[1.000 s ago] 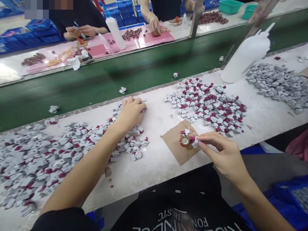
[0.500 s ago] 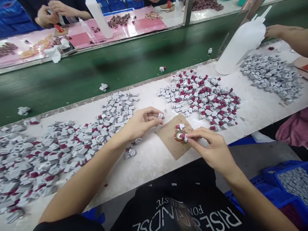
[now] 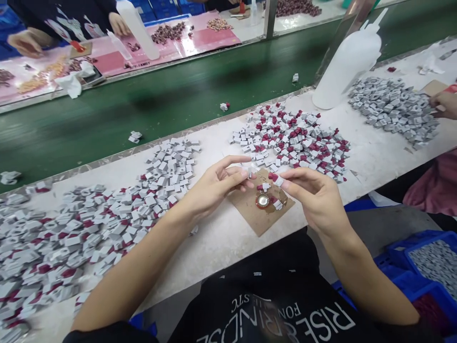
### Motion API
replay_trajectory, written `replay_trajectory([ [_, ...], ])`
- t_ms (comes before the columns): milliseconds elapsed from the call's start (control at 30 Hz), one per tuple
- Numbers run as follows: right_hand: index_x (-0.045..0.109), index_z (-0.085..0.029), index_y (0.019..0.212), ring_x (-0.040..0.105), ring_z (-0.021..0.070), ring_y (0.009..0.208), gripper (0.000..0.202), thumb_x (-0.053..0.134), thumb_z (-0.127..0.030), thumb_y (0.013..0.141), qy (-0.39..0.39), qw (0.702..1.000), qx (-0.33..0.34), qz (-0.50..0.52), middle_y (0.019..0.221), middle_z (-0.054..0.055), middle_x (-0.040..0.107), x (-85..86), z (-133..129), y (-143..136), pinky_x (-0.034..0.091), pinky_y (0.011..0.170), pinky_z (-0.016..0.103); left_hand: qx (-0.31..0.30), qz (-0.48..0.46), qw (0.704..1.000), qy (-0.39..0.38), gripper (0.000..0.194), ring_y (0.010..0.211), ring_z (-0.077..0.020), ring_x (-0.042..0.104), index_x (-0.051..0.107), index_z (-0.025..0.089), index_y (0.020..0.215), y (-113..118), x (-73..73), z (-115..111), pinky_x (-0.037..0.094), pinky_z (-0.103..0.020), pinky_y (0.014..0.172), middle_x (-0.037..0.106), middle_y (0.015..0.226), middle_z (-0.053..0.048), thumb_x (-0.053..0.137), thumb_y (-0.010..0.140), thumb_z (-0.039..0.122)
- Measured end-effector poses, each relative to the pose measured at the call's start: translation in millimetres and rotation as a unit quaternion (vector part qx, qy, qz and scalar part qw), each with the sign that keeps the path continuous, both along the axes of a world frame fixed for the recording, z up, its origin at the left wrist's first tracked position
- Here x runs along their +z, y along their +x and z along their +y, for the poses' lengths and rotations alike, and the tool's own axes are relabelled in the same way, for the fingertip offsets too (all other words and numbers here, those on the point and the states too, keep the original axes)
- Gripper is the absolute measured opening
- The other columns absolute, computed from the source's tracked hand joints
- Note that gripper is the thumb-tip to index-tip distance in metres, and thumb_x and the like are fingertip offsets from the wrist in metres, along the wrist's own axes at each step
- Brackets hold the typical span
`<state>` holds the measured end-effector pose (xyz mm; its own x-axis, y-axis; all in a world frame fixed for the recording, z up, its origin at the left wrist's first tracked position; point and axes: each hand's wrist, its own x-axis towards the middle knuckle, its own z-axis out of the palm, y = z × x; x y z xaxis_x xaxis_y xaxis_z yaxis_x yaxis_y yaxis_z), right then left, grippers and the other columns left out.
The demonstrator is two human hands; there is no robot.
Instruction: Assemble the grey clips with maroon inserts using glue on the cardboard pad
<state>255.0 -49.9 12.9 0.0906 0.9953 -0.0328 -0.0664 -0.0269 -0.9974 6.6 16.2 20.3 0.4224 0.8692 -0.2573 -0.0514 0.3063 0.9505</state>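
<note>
My left hand pinches a small light-grey plastic block between thumb and fingers. Close by on the right, my right hand grips a small grey-and-maroon plastic piece, its maroon end facing left. Both hands are just above a brown cardboard square. On the cardboard sits a small round metal dish with an orange rim. One grey-and-maroon piece lies behind the dish, another to its right, near a wet-looking patch.
Grey-and-maroon pieces form a pile behind my hands; a larger mixed heap spreads left. A white squeeze bottle stands beside a grey pile, where another person's hand reaches. A green conveyor runs behind; blue crates stand lower right.
My right hand has risen from beside the round dish with a grey-and-maroon piece. My left hand has moved right with its block, nearer the right hand. The neighbour's hand has come to the grey pile.
</note>
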Motion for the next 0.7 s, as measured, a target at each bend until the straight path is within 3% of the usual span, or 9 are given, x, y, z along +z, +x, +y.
replay_trajectory([
  [133, 0.09, -0.03, 0.096, 0.084, 0.0259, 0.094, 0.025, 0.105, -0.044, 0.081, -0.028, 0.994, -0.009, 0.108, 0.097, 0.002, 0.086, -2.3, 15.7, -5.8, 0.074, 0.092, 0.044, 0.01, 0.007, 1.0, -0.007, 0.041, 0.08, -0.0188, 0.081, 0.082, 0.023, 0.125, 5.6, 5.1, 3.8, 0.065, -0.03, 0.076, 0.083, 0.09, -0.005, 0.093, 0.097, 0.051],
  [267, 0.09, -0.029, 0.093, 0.086, 0.0273, 0.099, 0.028, 0.108, -0.044, 0.077, -0.052, 0.985, -0.007, 0.167, 0.099, 0.002, 0.086, -6.3, 22.2, -9.8, 0.074, 0.1, 0.049, 0.007, 0.0, 1.0, -0.012, 0.043, 0.081, -0.0168, 0.079, 0.082, 0.021, 0.13, 6.7, 8.5, 2.9, 0.064, -0.029, 0.079, 0.083, 0.092, -0.005, 0.096, 0.094, 0.04],
  [333, 0.09, -0.029, 0.095, 0.086, 0.0279, 0.1, 0.027, 0.107, -0.043, 0.079, -0.055, 0.984, 0.0, 0.172, 0.1, 0.002, 0.087, -7.9, 23.1, -10.6, 0.073, 0.102, 0.051, -0.016, 0.023, 0.999, 0.023, 0.039, 0.077, -0.0167, 0.077, 0.082, 0.021, 0.129, 7.3, 10.0, 0.8, 0.064, -0.029, 0.077, 0.082, 0.086, -0.003, 0.093, 0.096, 0.038],
  [400, 0.09, -0.03, 0.096, 0.086, 0.0285, 0.102, 0.026, 0.106, -0.043, 0.08, -0.048, 0.985, 0.004, 0.169, 0.102, 0.002, 0.086, -8.7, 23.5, -11.3, 0.072, 0.104, 0.052, -0.016, 0.063, 0.994, 0.09, 0.024, 0.069, -0.0149, 0.072, 0.083, 0.02, 0.112, 8.8, 11.3, -1.5, 0.061, -0.028, 0.071, 0.077, 0.078, -0.002, 0.087, 0.102, 0.042],
  [500, 0.09, -0.03, 0.096, 0.085, 0.0282, 0.106, 0.025, 0.105, -0.044, 0.082, -0.017, 0.99, 0.002, 0.14, 0.106, 0.003, 0.086, -8.1, 23.4, -13.4, 0.071, 0.104, 0.051, 0.006, 0.088, 0.984, 0.153, 0.03, 0.066, -0.0132, 0.07, 0.08, 0.019, 0.094, 12.5, 11.9, -3.8, 0.061, -0.027, 0.071, 0.077, 0.081, -0.002, 0.085, 0.103, 0.046],
  [700, 0.09, -0.03, 0.1, 0.084, 0.0245, 0.098, 0.016, 0.098, -0.039, 0.09, 0.045, 0.995, -0.012, 0.092, 0.104, 0.002, 0.086, -6.5, 21.9, -21.5, 0.073, 0.096, 0.045, 0.024, 0.018, 0.994, 0.101, 0.034, 0.075, -0.0186, 0.079, 0.081, 0.017, 0.11, 16.5, 12.7, -5.6, 0.068, -0.031, 0.077, 0.084, 0.087, -0.005, 0.093, 0.097, 0.046],
])
